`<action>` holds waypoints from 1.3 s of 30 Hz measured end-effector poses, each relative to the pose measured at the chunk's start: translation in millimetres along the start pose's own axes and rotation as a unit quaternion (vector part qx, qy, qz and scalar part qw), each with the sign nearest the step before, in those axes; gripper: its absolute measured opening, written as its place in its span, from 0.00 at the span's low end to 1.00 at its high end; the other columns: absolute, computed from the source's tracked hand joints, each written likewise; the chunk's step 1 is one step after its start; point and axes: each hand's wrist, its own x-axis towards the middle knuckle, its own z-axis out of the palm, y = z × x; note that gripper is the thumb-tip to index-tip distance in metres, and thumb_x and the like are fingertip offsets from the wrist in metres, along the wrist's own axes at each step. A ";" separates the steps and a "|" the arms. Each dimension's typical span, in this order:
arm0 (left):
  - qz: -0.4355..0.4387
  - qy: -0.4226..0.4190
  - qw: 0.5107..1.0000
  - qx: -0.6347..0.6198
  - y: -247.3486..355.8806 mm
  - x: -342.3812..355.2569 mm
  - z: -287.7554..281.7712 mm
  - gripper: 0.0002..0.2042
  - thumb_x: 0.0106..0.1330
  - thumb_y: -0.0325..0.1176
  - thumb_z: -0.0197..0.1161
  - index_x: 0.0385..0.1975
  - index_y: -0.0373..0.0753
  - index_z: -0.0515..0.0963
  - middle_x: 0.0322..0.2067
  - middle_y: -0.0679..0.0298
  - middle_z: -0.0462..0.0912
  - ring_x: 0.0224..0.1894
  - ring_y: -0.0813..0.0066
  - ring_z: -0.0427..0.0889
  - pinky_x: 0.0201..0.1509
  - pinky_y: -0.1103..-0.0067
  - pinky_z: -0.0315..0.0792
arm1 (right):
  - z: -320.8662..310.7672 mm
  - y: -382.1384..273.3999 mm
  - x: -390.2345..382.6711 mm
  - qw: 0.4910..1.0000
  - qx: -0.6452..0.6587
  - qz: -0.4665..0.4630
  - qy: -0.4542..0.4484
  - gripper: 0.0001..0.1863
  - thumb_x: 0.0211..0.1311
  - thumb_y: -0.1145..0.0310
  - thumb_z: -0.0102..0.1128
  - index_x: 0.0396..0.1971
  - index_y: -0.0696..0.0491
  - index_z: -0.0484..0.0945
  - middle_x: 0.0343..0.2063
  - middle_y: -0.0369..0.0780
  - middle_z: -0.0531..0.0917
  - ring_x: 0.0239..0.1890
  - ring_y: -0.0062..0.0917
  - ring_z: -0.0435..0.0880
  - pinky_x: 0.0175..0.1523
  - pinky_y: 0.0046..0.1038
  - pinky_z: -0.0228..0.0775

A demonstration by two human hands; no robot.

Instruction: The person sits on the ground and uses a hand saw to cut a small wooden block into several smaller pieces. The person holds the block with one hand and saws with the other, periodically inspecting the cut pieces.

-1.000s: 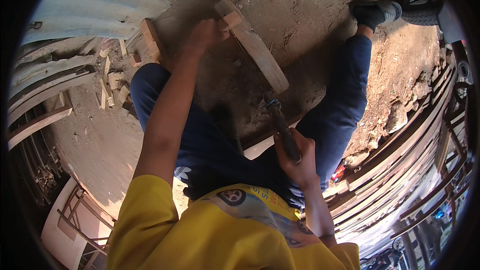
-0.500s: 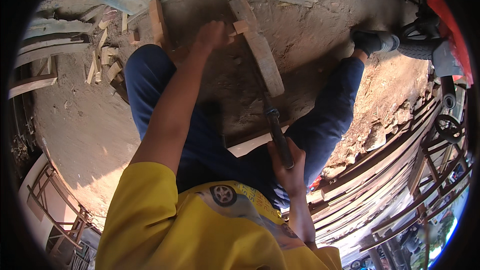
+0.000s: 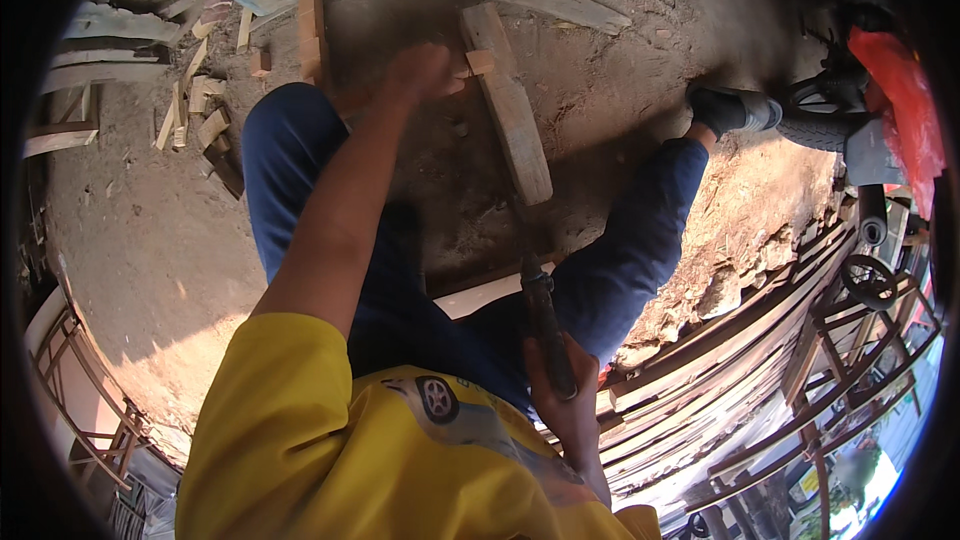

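My left hand [image 3: 422, 72] is closed, its fingertips at a small pale wooden block [image 3: 480, 62]. That block rests on a long weathered plank [image 3: 520, 145] lying on the dirt between my legs. Close to my body, my right hand [image 3: 562, 395] is wrapped round the black handle of a long narrow tool [image 3: 541, 302]. A metal collar joins the handle to a dark, thin shaft pointing toward the plank's near end. Motion blur and shadow hide the shaft's far part, so its exact kind is unclear.
Another old board [image 3: 545, 2] lies beyond the plank. A wooden beam [image 3: 312, 35] stands left of my fist, with scattered offcuts [image 3: 195, 105] farther left. At right are a wheel [image 3: 812, 125], a red plastic sheet [image 3: 903, 105] and stacked timber [image 3: 700, 370].
My right hand has drawn the tool back toward my body, and its shaft has moved away from the block. The left hand stays beside the block. The view has shifted slightly.
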 end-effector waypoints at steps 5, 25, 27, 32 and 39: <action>0.027 0.062 0.998 -0.018 -9.2 8.2 22.3 0.21 0.52 0.48 0.68 0.32 0.33 0.80 0.37 0.48 0.82 0.43 0.52 0.81 0.46 0.63 0.75 | -17.1 -12.6 -14.0 0.999 -0.017 0.029 -0.025 0.07 0.62 0.71 0.59 0.28 0.60 0.77 0.12 0.32 0.73 0.17 0.09 0.67 0.21 0.18 0.57; 0.013 0.042 0.998 -0.040 -0.9 -4.8 2.7 0.19 0.52 0.44 0.67 0.31 0.33 0.77 0.33 0.48 0.81 0.40 0.50 0.81 0.44 0.62 0.75 | -7.7 53.1 -18.7 0.998 -0.029 -0.049 0.009 0.09 0.61 0.72 0.61 0.24 0.60 0.75 0.12 0.33 0.72 0.16 0.10 0.66 0.19 0.21 0.55; 0.025 0.034 0.998 -0.049 -0.8 -3.3 3.1 0.19 0.52 0.45 0.67 0.31 0.33 0.77 0.34 0.48 0.82 0.41 0.51 0.81 0.44 0.62 0.75 | -2.7 57.5 -12.4 0.999 -0.016 -0.035 0.009 0.09 0.61 0.72 0.61 0.24 0.60 0.74 0.12 0.33 0.72 0.17 0.10 0.65 0.19 0.21 0.55; 0.039 0.082 0.995 -0.039 -11.8 -0.2 17.5 0.20 0.53 0.47 0.67 0.31 0.33 0.78 0.37 0.48 0.81 0.42 0.50 0.81 0.45 0.63 0.75 | 11.6 23.9 32.1 0.999 0.038 -0.009 -0.011 0.08 0.61 0.72 0.60 0.25 0.59 0.75 0.13 0.33 0.72 0.18 0.10 0.66 0.21 0.21 0.56; 0.017 0.020 1.000 -0.012 -5.1 5.0 11.9 0.22 0.55 0.48 0.66 0.35 0.33 0.77 0.40 0.48 0.80 0.46 0.51 0.79 0.49 0.63 0.74 | -4.7 23.2 4.0 0.999 -0.024 -0.028 0.010 0.06 0.60 0.72 0.60 0.27 0.59 0.77 0.15 0.39 0.76 0.19 0.18 0.76 0.23 0.26 0.64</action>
